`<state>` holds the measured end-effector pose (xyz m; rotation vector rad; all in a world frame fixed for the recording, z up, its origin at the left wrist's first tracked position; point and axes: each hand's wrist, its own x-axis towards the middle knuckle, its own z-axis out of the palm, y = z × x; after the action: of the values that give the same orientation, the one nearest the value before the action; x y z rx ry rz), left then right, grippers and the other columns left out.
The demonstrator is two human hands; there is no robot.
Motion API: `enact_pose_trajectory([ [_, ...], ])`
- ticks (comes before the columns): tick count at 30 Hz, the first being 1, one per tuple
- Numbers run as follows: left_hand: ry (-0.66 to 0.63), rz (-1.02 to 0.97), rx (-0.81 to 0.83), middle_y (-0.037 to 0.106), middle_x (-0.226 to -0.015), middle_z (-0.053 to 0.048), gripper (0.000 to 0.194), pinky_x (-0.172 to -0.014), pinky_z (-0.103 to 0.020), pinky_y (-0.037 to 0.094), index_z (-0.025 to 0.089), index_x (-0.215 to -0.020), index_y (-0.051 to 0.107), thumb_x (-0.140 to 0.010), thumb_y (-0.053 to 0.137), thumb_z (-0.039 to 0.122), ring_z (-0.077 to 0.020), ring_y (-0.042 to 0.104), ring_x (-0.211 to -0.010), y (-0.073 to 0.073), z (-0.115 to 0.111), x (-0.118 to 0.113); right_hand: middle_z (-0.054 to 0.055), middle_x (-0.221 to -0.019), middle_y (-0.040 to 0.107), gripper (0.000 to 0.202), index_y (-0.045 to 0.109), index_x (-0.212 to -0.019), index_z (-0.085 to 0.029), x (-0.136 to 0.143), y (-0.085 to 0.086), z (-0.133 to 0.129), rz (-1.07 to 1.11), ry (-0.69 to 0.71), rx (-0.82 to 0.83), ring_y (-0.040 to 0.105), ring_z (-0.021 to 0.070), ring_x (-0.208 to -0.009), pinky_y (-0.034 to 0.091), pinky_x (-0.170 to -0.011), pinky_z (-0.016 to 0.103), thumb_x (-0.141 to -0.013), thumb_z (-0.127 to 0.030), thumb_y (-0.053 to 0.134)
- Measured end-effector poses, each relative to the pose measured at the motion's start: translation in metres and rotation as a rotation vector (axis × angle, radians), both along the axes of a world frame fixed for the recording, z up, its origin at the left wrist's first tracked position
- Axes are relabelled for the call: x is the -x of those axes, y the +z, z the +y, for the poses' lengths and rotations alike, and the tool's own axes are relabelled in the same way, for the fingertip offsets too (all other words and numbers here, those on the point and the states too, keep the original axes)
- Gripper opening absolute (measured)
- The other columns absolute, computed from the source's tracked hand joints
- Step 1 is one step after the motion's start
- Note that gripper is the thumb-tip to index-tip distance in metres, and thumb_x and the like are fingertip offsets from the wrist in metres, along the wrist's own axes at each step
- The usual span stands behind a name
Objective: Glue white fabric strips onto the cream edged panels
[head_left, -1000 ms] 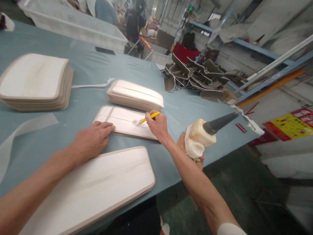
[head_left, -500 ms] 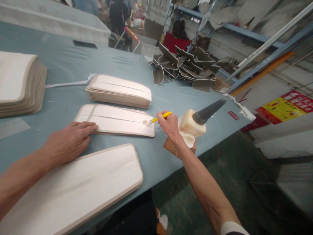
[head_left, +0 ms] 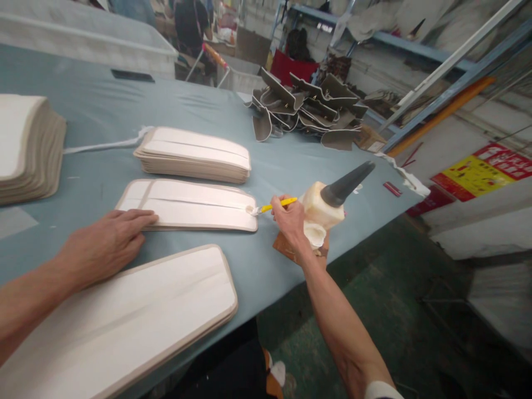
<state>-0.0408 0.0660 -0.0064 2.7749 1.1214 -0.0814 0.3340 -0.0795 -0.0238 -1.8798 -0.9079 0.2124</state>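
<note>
In my right hand [head_left: 290, 219] is a yellow-handled brush [head_left: 277, 205], its pale bristles at a small tan patch near the right end of a white panel [head_left: 199, 213]. That panel has beige edging, a lengthwise slit and a cross band at its left. My left hand [head_left: 110, 239] lies on the panel's near left edge, fingers stretched out. Right beside my right hand stands a cream block-shaped bottle [head_left: 323, 200] with a dark cone-shaped spout and a white-coated opening, on a brown board [head_left: 285, 249]. A larger white panel [head_left: 166, 310] lies nearest me.
Behind the worked panel sits a stack of similar panels [head_left: 195, 160]; a taller stack [head_left: 29, 149] is at far left. Grey-brown leather-like pieces [head_left: 307, 108] are heaped at the back. A translucent bin [head_left: 91, 41] stands at back left, and a person [head_left: 191, 27] is beyond.
The view has shifted slightly, so things sit a little further left. The brush has drawn back slightly toward the right from the patch; my left hand stays on the panel.
</note>
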Motion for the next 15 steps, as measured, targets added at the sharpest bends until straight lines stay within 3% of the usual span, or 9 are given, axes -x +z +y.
enact_pose_trajectory([
  [5,0.01,0.034,-0.001,0.064,-0.156,-0.014,0.058,-0.123,-0.048,0.043,0.011,-0.144,0.062,-0.101,0.029,0.031,-0.0319,0.057,-0.143,0.004,-0.002,-0.004,-0.003,-0.053,0.059,0.034,0.063,-0.068,-0.02,0.004,-0.002,-0.001,0.016,-0.011,-0.044,0.052,0.0137,-0.049,0.035,-0.049,0.025,-0.089,-0.046,0.059],
  [10,0.005,0.059,-0.126,0.075,-0.128,-0.01,0.047,-0.099,-0.039,0.054,0.019,-0.125,0.071,-0.107,0.034,0.041,-0.0279,0.068,-0.116,0.019,-0.004,-0.016,-0.002,-0.056,0.061,0.035,0.065,-0.074,-0.019,0.01,0.017,-0.01,0.084,-0.05,-0.147,0.056,0.014,-0.05,0.04,-0.049,0.024,-0.089,-0.051,0.06],
  [15,0.01,0.095,-0.251,0.072,-0.122,-0.019,0.049,-0.105,-0.048,0.051,0.011,-0.118,0.073,-0.103,0.049,0.051,-0.0361,0.063,-0.116,0.041,-0.004,-0.037,-0.003,-0.057,0.059,0.041,0.068,-0.081,-0.017,0.022,0.031,-0.031,0.299,-0.149,-0.378,0.054,0.0111,-0.05,0.046,-0.049,0.022,-0.085,-0.058,0.07],
])
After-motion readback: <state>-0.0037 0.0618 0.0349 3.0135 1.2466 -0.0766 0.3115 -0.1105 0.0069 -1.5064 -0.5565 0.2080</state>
